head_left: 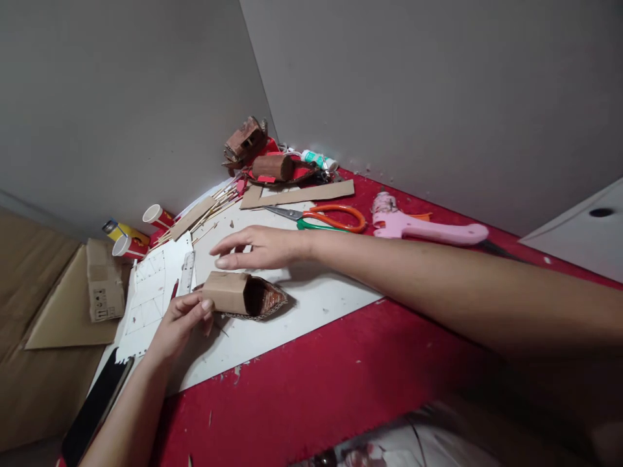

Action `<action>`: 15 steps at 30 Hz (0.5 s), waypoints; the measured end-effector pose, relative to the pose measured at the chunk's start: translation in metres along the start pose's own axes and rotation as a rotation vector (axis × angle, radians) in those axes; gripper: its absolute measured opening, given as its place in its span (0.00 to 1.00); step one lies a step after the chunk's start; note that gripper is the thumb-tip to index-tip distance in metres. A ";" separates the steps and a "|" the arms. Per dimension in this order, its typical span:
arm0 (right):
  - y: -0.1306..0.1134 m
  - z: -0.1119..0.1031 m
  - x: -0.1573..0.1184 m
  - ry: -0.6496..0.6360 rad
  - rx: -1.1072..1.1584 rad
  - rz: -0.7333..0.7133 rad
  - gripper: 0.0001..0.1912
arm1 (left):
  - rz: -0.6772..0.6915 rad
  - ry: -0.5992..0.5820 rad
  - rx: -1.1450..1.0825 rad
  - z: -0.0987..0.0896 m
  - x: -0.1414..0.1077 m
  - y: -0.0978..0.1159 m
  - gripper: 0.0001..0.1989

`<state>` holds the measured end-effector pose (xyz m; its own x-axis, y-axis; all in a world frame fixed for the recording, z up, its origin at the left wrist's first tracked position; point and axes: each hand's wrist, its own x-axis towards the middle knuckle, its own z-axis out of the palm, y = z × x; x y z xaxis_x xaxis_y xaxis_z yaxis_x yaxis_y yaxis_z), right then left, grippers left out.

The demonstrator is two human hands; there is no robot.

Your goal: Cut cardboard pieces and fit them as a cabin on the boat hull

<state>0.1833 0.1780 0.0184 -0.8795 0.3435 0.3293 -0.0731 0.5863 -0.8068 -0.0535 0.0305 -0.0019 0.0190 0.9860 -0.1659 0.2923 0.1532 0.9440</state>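
Observation:
A small cardboard model boat (pixel 269 302) rests low over the white board (pixel 311 299), its pointed end toward the right. A plain brown cardboard cover (pixel 226 292) arches over its left part, and the hull's inside looks dark and glossy. My left hand (pixel 181 319) grips the cover's left end between thumb and fingers. Beyond the boat, my right hand (pixel 260 248) hovers with fingers stretched to the left and nothing in them. Scissors (pixel 338 218) with one orange and one green handle lie behind my right forearm.
A pink hot glue gun (pixel 433 229) lies on the red table at right. Behind are a cardboard strip (pixel 316 193), two brown boat models (pixel 272 168) and thin sticks (pixel 221 196). Left are paper cups (pixel 154 215), a drawn sheet (pixel 146 305), a ruler (pixel 187 272) and a cardboard box (pixel 43 279).

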 end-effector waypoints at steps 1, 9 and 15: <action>-0.001 0.005 0.001 0.021 0.020 -0.013 0.20 | 0.000 -0.002 0.000 -0.001 0.000 -0.001 0.15; 0.001 -0.009 0.000 -0.091 -0.112 0.123 0.18 | -0.004 -0.005 -0.004 -0.002 0.002 0.002 0.15; -0.003 -0.010 -0.009 -0.141 -0.451 0.095 0.21 | -0.005 0.017 -0.021 -0.002 0.003 0.003 0.14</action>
<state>0.1961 0.1799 0.0226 -0.9298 0.3267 0.1696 0.1946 0.8273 -0.5269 -0.0541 0.0343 0.0007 0.0018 0.9861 -0.1661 0.2720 0.1594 0.9490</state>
